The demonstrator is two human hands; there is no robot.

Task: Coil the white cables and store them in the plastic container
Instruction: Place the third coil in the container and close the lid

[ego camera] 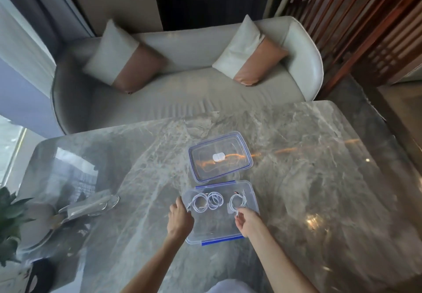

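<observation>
- Currently you are finishing the storing step: two white cables (208,201) are lying coiled side by side at the left of the plastic container (214,226), which is sitting open on the marble table (319,178).
- Your left hand (180,218) is curling its fingers over the container's left rim, steadying it.
- Your right hand (247,222) is pinching the loose end of the third cable (238,201), its coil resting inside at the right.
- Next, I judge, you are needing to tuck that end in, then fetch the lid (220,156) lying just beyond.
</observation>
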